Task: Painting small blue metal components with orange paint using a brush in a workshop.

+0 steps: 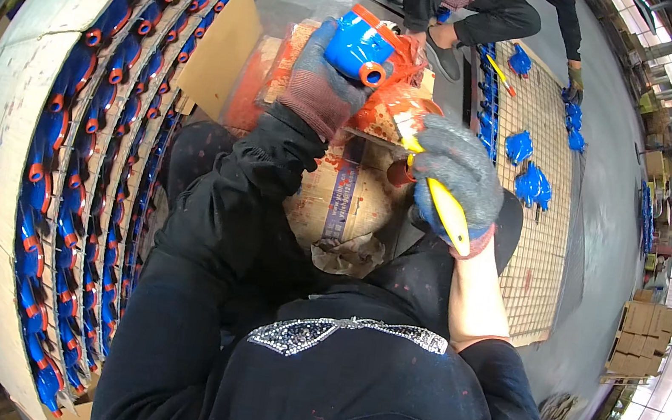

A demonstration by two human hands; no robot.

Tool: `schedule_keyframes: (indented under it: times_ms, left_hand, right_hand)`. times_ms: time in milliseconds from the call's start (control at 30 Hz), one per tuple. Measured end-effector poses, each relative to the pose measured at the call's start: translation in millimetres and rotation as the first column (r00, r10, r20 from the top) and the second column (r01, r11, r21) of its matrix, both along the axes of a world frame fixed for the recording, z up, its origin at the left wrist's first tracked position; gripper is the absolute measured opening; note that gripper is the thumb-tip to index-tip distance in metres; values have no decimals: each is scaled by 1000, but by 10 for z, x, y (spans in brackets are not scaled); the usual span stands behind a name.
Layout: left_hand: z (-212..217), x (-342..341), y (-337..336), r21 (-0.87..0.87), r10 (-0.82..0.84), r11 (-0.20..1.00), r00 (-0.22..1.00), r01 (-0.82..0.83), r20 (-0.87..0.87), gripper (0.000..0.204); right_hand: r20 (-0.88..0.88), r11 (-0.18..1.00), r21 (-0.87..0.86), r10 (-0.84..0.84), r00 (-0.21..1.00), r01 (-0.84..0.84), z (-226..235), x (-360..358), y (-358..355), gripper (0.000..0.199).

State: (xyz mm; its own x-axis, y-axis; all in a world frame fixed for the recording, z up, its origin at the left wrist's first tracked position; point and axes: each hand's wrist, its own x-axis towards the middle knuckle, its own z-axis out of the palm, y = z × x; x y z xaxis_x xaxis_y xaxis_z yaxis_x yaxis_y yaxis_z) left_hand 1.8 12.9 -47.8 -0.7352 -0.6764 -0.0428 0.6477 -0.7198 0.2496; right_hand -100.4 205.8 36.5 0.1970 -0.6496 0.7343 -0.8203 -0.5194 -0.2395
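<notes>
My left hand (318, 79), in a grey glove with a reddish cuff, is closed around a blue casting (357, 48) with an orange-red rim and a small orange-red port ring. The part is tilted above a paint-smeared, red-coated container (396, 89). My right hand (463, 176), also gloved, grips a paintbrush (449, 213) by its yellow handle. Its bristle end points up toward the red container, just right of and below the casting. A cardboard box (315, 203) spattered with red paint stands between my knees.
At left rises a stacked rack (59, 162) of blue castings with orange-red ends. On the right lies a wire-mesh panel (539, 264) with several blue castings (533, 187) and another brush (501, 75). A co-worker's gloved hand (575, 85) reaches to its far edge. Cartons (642, 339) stand far right.
</notes>
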Motion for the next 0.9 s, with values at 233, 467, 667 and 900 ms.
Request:
schedule_keyframes:
  times_ms: [233,467,667,900]
  left_hand:
    - [87,186,-12,-340,31,938,994,-66,-108,59]
    - [300,366,-43,-427,36,902,975,62,217,59]
    - [218,401,-166,-474,-270,846,963,244,12,63]
    - [130,250,-232,-330,16,940,960,80,278,67]
  right_hand:
    - [-91,894,-55,-447,890,444,121,-632,735,20]
    - [-86,422,192,-892,444,886,-1005,-1779,1982,22]
    - [-43,64,550,-994,105,833,-2299,-2143,3023,34]
    - [-188,11,685,-963,191,728,-2977,-2170,3581,28]
